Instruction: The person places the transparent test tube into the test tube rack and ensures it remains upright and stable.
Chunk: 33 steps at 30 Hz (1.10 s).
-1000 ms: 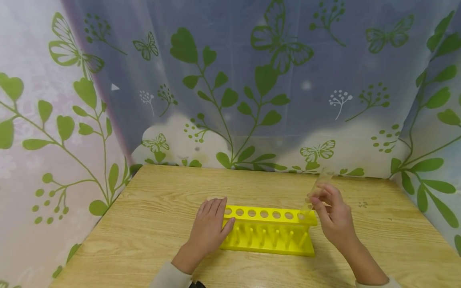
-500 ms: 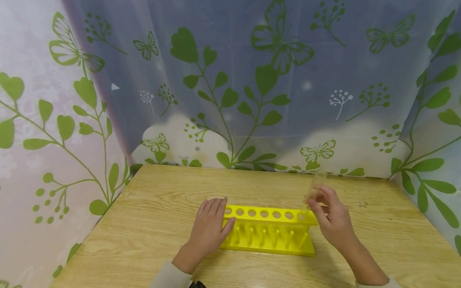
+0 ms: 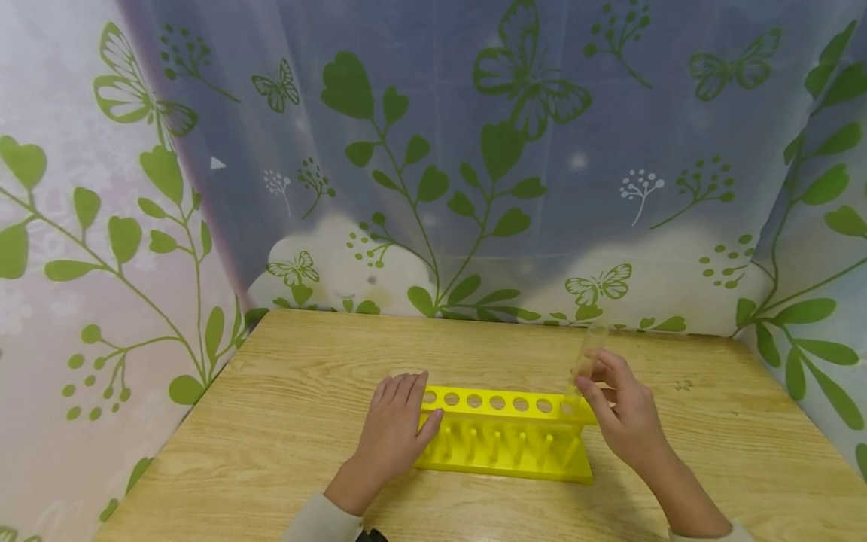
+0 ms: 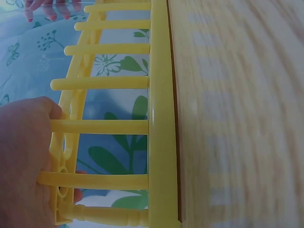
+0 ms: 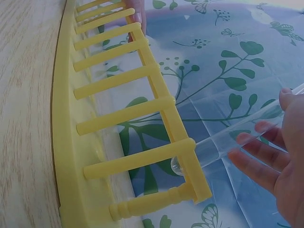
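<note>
Gripping left end of yellow test-tube rack (image 3: 508,452) with left hand (image 3: 396,429), curled partly over the top. Pinching clear test tube (image 5: 218,146) in right hand (image 3: 628,414), slanted, rounded tip in rightmost hole; hard to judge how deep. Beneath: wood-grain table (image 3: 325,346). Behind: butterfly-print curtain (image 3: 433,226).

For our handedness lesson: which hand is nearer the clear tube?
Right. The right hand holds the clear tube; the left hand is farther off, gripping the left end of the yellow rack.
</note>
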Each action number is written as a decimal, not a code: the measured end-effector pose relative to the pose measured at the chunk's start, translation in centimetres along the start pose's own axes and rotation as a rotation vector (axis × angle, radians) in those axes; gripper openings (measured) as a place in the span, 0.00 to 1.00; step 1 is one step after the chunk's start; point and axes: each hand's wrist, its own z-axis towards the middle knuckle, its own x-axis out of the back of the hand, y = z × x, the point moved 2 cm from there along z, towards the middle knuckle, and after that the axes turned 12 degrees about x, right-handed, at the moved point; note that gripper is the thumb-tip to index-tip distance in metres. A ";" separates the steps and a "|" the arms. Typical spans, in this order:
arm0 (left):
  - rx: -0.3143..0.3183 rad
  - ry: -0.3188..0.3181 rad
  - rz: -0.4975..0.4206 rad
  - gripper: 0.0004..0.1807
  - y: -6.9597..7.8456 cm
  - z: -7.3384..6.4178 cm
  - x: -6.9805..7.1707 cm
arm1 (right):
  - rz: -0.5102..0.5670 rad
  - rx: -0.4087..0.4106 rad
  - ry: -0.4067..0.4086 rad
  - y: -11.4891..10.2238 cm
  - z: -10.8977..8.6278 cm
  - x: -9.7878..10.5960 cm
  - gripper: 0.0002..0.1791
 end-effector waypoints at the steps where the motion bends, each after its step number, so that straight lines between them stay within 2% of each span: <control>1: 0.000 0.001 0.000 0.34 0.0 0.0 0.0 | 0.002 0.002 0.001 0.0 0.0 0.0 0.23; 13: -0.025 0.044 0.009 0.33 -0.1 0.0 -0.2 | 0.000 0.005 0.005 -0.1 0.1 0.1 0.20; 21: -0.001 0.008 0.012 0.34 0.0 0.1 -0.1 | 0.006 0.022 0.008 0.0 0.0 -0.1 0.19; 28: 0.001 0.003 0.008 0.34 0.0 0.0 0.0 | 0.001 0.011 -0.001 0.0 -0.1 -0.1 0.23; 33: 0.002 0.005 0.005 0.34 0.0 0.0 -0.1 | -0.007 0.007 -0.007 -0.1 -0.1 -0.1 0.21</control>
